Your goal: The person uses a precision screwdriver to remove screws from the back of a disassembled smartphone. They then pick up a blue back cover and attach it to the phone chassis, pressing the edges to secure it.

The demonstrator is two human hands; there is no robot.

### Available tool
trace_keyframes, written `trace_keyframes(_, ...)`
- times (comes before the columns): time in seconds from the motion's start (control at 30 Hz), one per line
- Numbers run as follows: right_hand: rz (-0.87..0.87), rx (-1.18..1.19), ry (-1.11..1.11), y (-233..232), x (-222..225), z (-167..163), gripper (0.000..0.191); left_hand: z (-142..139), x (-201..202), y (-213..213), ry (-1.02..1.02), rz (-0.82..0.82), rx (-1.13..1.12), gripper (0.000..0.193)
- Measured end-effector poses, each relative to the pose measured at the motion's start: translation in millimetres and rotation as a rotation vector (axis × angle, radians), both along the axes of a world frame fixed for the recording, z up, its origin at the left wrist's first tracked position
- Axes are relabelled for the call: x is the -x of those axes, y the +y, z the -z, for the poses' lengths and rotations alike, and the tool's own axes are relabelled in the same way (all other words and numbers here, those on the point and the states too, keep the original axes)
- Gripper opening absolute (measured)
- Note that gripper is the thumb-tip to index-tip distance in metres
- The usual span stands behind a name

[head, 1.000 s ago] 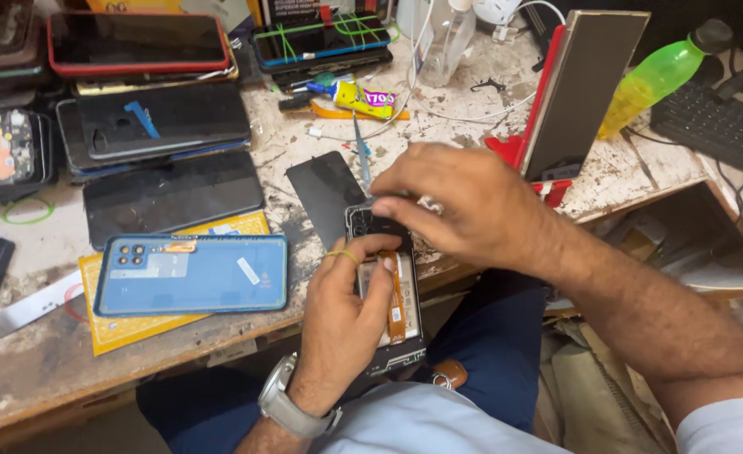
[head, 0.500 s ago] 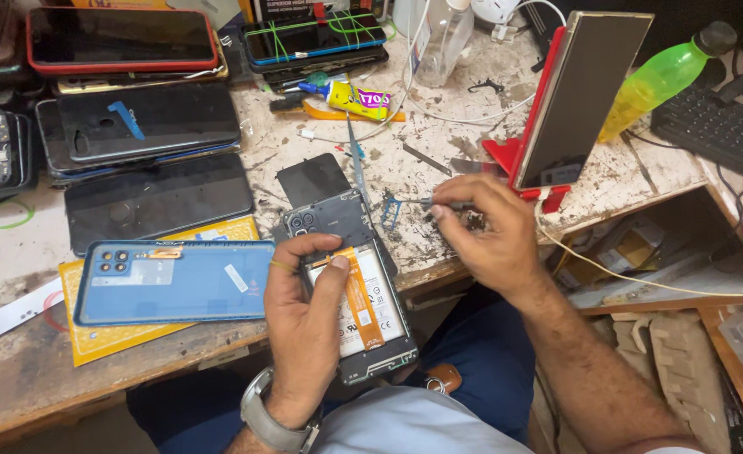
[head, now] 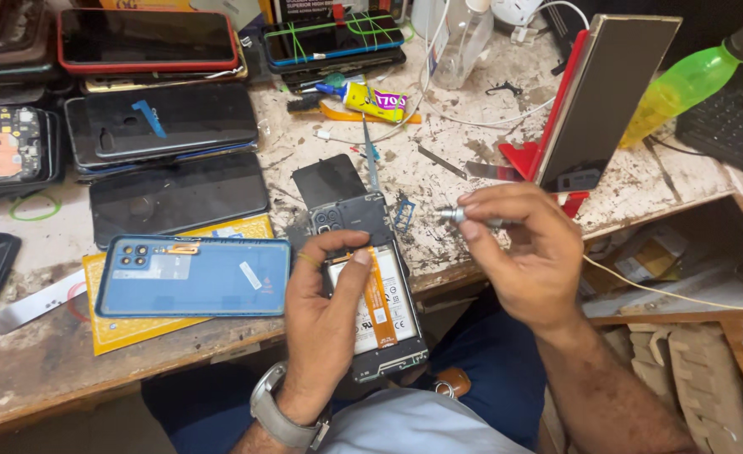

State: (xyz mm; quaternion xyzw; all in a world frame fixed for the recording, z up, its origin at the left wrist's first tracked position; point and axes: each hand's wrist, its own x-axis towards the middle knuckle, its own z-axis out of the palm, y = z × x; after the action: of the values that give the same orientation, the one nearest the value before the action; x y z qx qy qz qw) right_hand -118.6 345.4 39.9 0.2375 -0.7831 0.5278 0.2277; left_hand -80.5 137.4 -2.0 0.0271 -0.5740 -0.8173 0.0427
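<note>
Now the left hand [head: 325,328] is wrapped around the open phone [head: 371,294], which pokes over the bench edge at 6 o'clock. At 3 o'clock from it, right hand [head: 527,261] fingers pinch a small metal screwdriver [head: 468,219]. Best to keep the phone still and the tool straight.

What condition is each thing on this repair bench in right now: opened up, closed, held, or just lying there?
Opened phone: back off, insides showing, held at the bench edge by the left hand.
Blue back cover: detached, lying flat on a yellow sheet.
Small metal tool: pinched in the right hand, lifted off the phone.
Green bottle: capped, leaning.
Glue tube: lying on the bench.
</note>
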Motion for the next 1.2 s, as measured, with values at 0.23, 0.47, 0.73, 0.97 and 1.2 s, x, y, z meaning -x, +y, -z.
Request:
trace_keyframes(0.23, -0.079, 0.012, -0.04, -15, -12, -1, 0.016, -3, 3, 0, 0.158, -0.027, 0.136, 0.021)
trace_keyframes(0.47, -0.05, -0.045, -0.036, -26, -18, -4, 0.016, -5, 5, 0, 0.172, -0.032, 0.166, 0.016)
trace_keyframes(0.73, -0.051, -0.113, 0.022, -27, -20, -10, 0.016, -6, 4, 1, 0.119, -0.031, 0.139, 0.015)
trace_keyframes(0.97, -0.063, -0.206, 0.091, -22, -20, -15, 0.018, -6, 3, 1, 0.121, -0.019, 0.14, 0.015)
trace_keyframes(1.2, -0.125, -0.304, 0.114, -14, -19, -19, 0.024, -5, 3, 0, 0.118, 0.007, 0.187, 0.016)
